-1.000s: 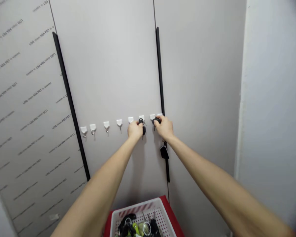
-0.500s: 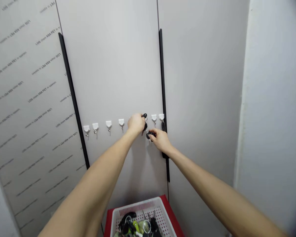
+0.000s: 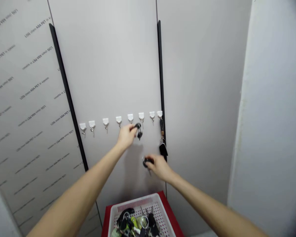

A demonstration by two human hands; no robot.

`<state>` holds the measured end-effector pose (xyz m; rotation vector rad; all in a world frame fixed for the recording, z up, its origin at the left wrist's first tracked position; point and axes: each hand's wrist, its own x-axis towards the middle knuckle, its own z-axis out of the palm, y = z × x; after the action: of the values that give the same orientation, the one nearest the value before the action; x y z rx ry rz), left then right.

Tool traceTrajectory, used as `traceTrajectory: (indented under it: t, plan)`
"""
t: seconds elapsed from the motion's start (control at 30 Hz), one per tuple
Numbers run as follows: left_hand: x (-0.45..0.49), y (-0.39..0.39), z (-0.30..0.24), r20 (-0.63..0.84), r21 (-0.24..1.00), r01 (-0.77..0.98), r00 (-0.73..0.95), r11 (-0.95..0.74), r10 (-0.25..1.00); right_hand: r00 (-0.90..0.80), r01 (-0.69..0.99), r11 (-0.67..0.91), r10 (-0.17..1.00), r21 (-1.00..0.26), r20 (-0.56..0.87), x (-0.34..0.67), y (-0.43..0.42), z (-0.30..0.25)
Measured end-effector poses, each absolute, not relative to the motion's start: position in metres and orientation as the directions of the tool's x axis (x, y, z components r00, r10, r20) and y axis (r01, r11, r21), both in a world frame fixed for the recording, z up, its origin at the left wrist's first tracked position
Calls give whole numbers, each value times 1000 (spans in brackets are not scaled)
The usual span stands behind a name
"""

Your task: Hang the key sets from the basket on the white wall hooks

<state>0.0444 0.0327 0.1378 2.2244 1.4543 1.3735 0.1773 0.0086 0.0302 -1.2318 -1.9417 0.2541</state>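
Observation:
A row of white wall hooks (image 3: 118, 119) runs across the grey door panel. My left hand (image 3: 126, 135) is closed on a small bunch of black keys (image 3: 139, 131), just below the hooks right of the middle. Lower and to the right, my right hand (image 3: 159, 166) pinches another set of black keys (image 3: 147, 162), with a key blade hanging beneath. From the rightmost hook hangs a car key fob (image 3: 163, 149) on a dark strap. Below both hands is a white perforated basket (image 3: 168, 215) holding several key sets (image 3: 134, 222).
Under the basket is a red stand (image 3: 169, 204). Long black door handles (image 3: 67, 89) run down the panel's left side and [its right edge beside the hooks]. A pale wall (image 3: 268, 108) borders the panels at the right.
Both hands have moved down and slightly left, away from the hooks, each still holding its keys. The fob on the rightmost hook is now uncovered, and the view has shifted a little.

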Motion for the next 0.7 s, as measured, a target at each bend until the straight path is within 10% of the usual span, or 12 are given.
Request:
traceTrajectory:
  t: [0.43,0.57,0.7]
  plan:
    - [-4,-39,-100,114,515,832,171,-205,979,-300,784,343,939,-518,168,156,-26,-110]
    - [-8,-37,-119,169,506,832,161,-226,972,-189,770,355,921,-530,342,172,3,-50]
    - [-16,-35,-132,257,509,808,186,-296,948,332,760,230,667,-608,667,201,40,45]
